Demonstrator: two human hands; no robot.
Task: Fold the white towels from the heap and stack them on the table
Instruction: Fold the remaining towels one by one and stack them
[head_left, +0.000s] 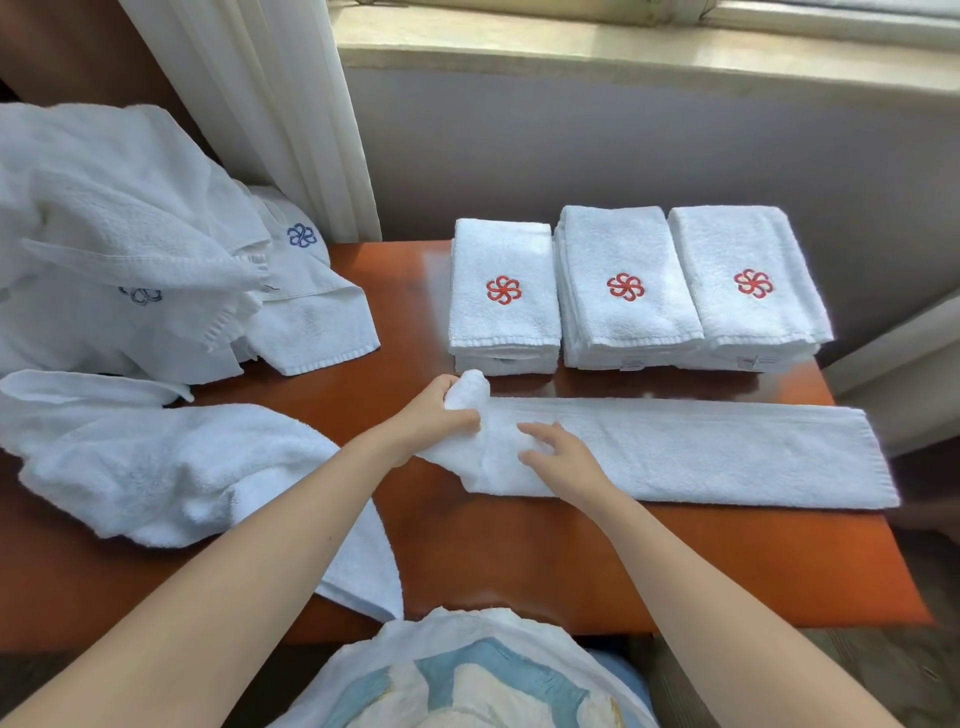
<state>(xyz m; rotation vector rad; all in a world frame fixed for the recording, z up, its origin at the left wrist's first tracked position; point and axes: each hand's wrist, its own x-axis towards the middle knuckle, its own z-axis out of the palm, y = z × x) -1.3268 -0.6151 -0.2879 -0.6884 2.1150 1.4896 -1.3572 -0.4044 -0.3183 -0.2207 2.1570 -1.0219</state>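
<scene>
A long white towel (701, 449), folded into a narrow strip, lies across the orange-brown table (571, 561). My left hand (434, 415) grips the strip's bunched left end and lifts it a little. My right hand (563, 457) rests on the towel just right of that, fingers spread. Three stacks of folded white towels with red flower logos stand behind it: left stack (503, 296), middle stack (626, 291), right stack (748, 286). A heap of unfolded white towels (114, 244) with blue logos fills the left.
Another loose white towel (166, 473) lies on the near left of the table and hangs over its front edge. A white curtain (270, 104) hangs behind the heap. A grey wall and window sill (623, 52) run along the back.
</scene>
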